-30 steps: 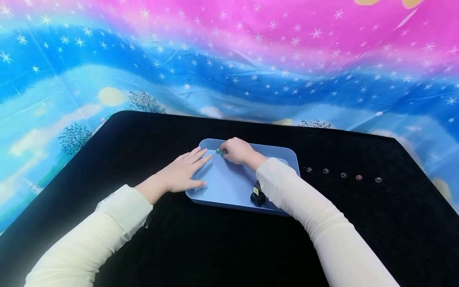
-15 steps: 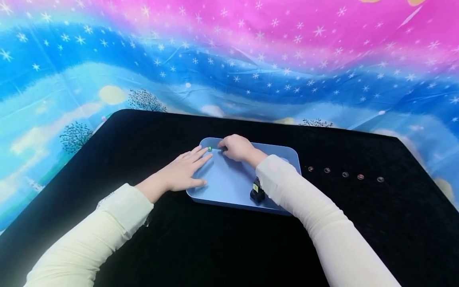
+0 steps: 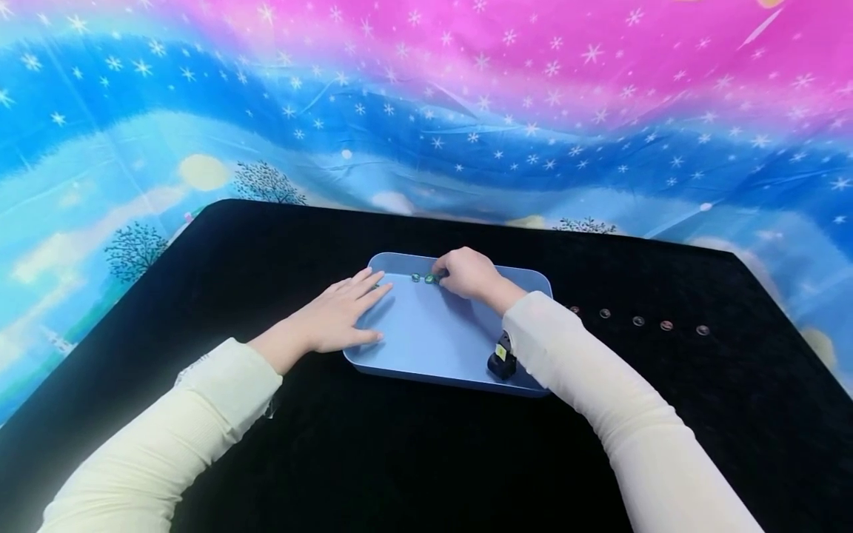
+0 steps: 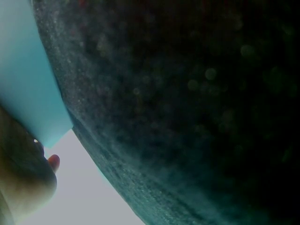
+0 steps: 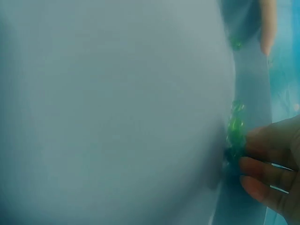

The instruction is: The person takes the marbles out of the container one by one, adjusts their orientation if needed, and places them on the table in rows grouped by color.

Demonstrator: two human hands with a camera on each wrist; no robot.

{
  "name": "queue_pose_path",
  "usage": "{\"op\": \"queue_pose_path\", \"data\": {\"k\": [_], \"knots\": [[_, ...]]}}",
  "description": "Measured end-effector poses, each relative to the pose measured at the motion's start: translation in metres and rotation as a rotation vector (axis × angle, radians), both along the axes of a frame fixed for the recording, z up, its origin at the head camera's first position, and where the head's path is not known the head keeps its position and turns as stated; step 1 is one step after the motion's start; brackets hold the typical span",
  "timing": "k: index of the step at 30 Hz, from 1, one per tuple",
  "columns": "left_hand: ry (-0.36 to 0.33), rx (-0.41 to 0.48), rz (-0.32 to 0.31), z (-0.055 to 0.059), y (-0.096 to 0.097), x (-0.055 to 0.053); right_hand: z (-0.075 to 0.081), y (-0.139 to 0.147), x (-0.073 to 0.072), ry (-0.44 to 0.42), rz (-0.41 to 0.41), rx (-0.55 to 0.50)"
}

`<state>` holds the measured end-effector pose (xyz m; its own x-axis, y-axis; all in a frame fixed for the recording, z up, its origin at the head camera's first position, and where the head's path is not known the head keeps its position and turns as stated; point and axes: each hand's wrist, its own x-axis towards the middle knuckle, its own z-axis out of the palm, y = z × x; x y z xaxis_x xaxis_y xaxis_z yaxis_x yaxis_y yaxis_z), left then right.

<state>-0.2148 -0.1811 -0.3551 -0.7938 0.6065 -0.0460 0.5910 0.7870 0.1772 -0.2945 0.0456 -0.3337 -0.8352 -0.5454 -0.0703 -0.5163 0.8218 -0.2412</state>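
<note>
A shallow light blue tray (image 3: 426,333) sits on a black-covered table. My left hand (image 3: 336,314) rests with spread, straight fingers over its left rim, holding nothing. At the tray's far wall, my right hand (image 3: 466,274) has curled fingers, and the fingertips pinch a dark green glass marble (image 5: 232,154). Green marbles (image 3: 416,277) lie in a row along that wall, just left of those fingertips. Apart from them, another green marble (image 5: 236,44) shows near the left hand's fingertip in the right wrist view. Only the tray's edge and part of the left hand show in the left wrist view.
Several small round reddish and dark pieces (image 3: 638,321) lie in a line on the black cloth (image 3: 666,414) right of the tray. A black wrist camera (image 3: 501,359) hangs beneath the right sleeve. A colourful snowflake-patterned backdrop (image 3: 426,111) hangs behind the table.
My right hand has moved right along the far wall. A green marble has shifted left towards the left hand, and others now show beside the right fingertips. The left hand stays put.
</note>
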Motion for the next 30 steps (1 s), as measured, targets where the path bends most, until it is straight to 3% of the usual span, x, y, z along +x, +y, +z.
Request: {"op": "queue_pose_path", "data": {"k": [18, 30], "knots": [[-0.013, 0.014, 0.002, 0.0, 0.001, 0.003, -0.011, 0.014, 0.001, -0.036, 0.03, 0.0], [-0.009, 0.022, -0.001, 0.003, 0.001, 0.003, -0.005, 0.018, 0.005, -0.073, 0.01, -0.127]]}}
